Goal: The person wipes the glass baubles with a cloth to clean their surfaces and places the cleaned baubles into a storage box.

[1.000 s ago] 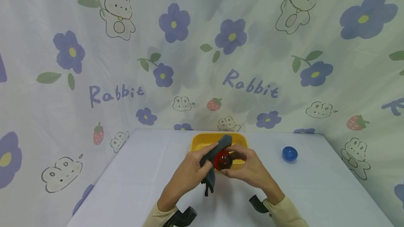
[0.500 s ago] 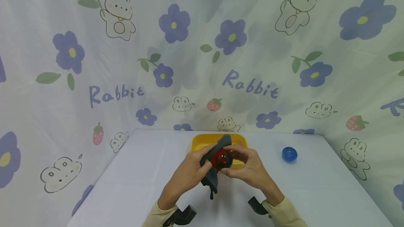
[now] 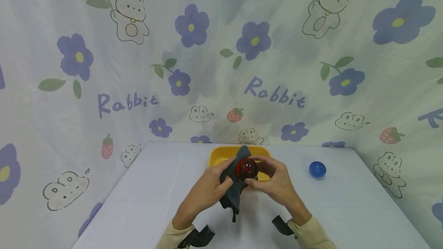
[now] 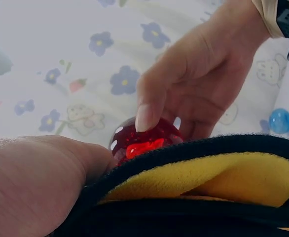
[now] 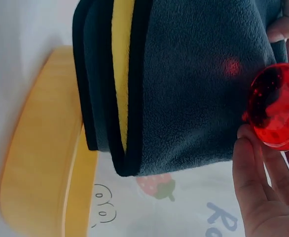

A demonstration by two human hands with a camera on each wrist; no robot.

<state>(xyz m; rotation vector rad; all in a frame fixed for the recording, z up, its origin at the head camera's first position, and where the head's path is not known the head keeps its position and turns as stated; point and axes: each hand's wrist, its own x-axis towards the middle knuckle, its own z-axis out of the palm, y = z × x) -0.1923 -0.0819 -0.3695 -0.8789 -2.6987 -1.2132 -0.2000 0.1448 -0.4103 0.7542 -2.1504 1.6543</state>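
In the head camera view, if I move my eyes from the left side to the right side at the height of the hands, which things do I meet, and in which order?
Left hand → dark grey cloth → translucent red ball → right hand → blue ball.

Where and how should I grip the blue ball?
Probably from above, around its widest part, with the nearer right hand: the blue ball is rounded and rests on the table apart from the yellow tray. That hand holds the red ball.
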